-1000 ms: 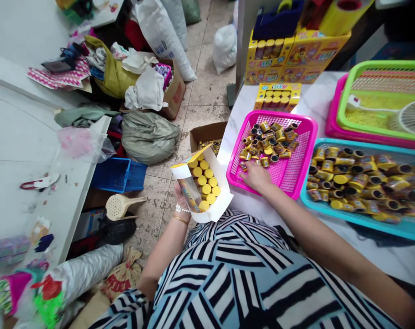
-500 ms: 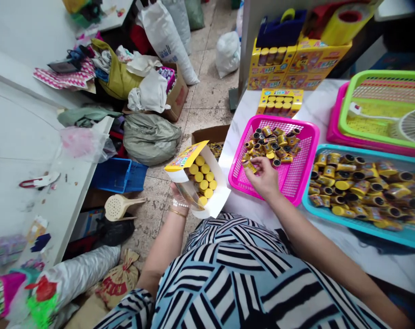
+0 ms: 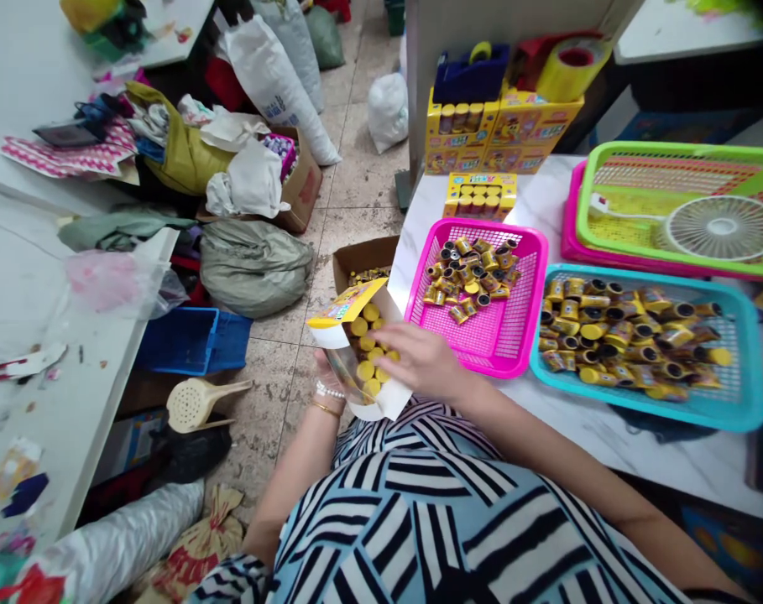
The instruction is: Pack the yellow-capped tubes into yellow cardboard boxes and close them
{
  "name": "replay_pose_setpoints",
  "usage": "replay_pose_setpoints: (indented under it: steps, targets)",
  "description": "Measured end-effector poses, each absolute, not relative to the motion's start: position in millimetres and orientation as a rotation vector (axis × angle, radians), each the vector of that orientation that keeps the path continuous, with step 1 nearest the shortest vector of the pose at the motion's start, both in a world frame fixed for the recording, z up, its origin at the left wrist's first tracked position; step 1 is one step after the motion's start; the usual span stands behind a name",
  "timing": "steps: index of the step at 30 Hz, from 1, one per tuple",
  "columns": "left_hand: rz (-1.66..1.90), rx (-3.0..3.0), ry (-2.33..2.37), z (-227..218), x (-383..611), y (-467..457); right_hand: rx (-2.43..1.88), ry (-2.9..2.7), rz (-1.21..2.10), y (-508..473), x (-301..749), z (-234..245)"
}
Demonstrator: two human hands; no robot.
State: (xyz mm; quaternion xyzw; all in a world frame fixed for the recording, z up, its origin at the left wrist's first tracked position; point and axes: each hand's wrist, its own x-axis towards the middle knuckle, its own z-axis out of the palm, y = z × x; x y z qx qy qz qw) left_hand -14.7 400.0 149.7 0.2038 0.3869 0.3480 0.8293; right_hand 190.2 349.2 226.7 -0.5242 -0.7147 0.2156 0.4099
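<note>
The left hand (image 3: pixel 323 373) grips one white cardboard box (image 3: pixel 340 331) from beneath, while the open right hand (image 3: pixel 422 361) lies over its round yellow plastic caps (image 3: pixel 365 348), near one pink plastic mesh basket (image 3: pixel 475 225).

The box (image 3: pixel 340 312) hides most of the left hand (image 3: pixel 326 371).

We are working in a cramped packing workshop, where yellow-capped tubes (image 3: pixel 614 331) are filling plastic trays (image 3: pixel 645 408). Stuffed sacks (image 3: pixel 253 268) are crowding the tiled floor (image 3: pixel 362 176), and printed cartons (image 3: pixel 504 126) are stacking up by the counter (image 3: pixel 582 445).
</note>
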Motion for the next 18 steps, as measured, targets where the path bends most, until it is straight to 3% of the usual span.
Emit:
replay_pose_setpoints:
  steps: [4,8,12,15,18]
  targets:
    - [0.885,0.422,0.845,166,-10,396,-2.116,-1.478,0.497,354,249,175]
    - [0.906,0.398,0.845,168,-10,395,-2.650,-1.556,0.783,355,283,106]
    - [0.860,0.403,0.861,162,-13,394,-2.501,-1.580,0.738,352,284,92]
    - [0.824,0.387,0.853,161,-17,395,-2.163,-1.376,0.661,353,269,119]
    - [0.772,0.373,0.822,157,-19,394,-1.682,-1.185,0.799,354,241,159]
